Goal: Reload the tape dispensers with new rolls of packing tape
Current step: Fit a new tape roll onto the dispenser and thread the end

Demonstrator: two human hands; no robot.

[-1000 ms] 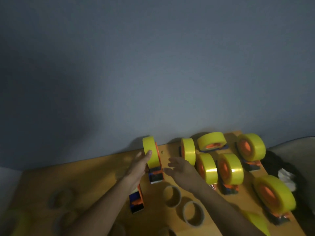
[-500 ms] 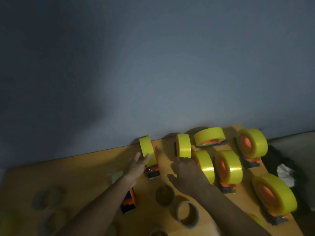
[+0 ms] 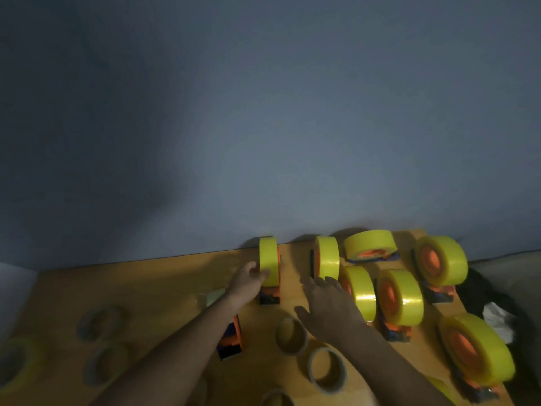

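- Left hand (image 3: 248,278), fingers fairly straight, touches the near edge of the yellow roll (image 3: 268,260) mounted upright on a dispenser (image 3: 270,297) at the far side of the table (image 3: 146,288).
- Right hand (image 3: 328,306) hovers spread and empty, just right of it.
- A loaded dispenser looks light but top-heavy and the tape slick; I'd grip the handle, not the roll.
- Further right stand more loaded dispensers (image 3: 399,300); nearer lie empty cores (image 3: 326,370) and an unloaded dispenser (image 3: 231,342).
- No writing is readable.
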